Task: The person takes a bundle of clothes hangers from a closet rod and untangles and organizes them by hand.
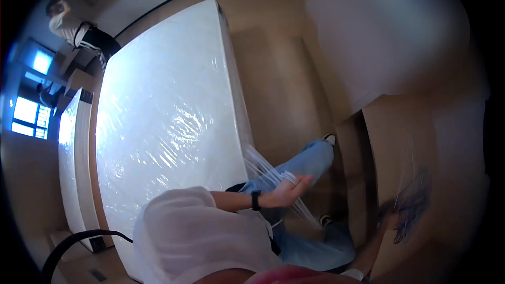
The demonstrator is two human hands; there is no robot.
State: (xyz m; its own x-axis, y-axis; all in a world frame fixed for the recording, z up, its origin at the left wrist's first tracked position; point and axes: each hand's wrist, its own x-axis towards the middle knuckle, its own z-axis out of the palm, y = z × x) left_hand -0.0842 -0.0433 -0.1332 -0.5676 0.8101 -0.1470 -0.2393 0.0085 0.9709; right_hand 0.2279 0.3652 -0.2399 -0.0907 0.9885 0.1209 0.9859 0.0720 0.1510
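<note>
My left hand (288, 191), with a black watch on its wrist, is closed around gathered strands of clear plastic film (263, 165). The strands stretch up to the near side of a white mattress (158, 105) wrapped in shiny clear plastic, and trail below the hand. At lower right, my right hand (389, 222) is closed on a crumpled bunch of thin, purplish see-through plastic film (414, 205) in front of a brown cardboard surface. Dim light and blur hide its fingers in part. My legs in blue jeans (310, 160) are between the hands.
A second wrapped mattress (73, 163) stands left of the large one. Large cardboard panels (405, 142) rise on the right, near my right arm. A person (79, 31) stands beyond the mattress; another person (47, 96) is near the windows. Brown floor (268, 68) runs alongside.
</note>
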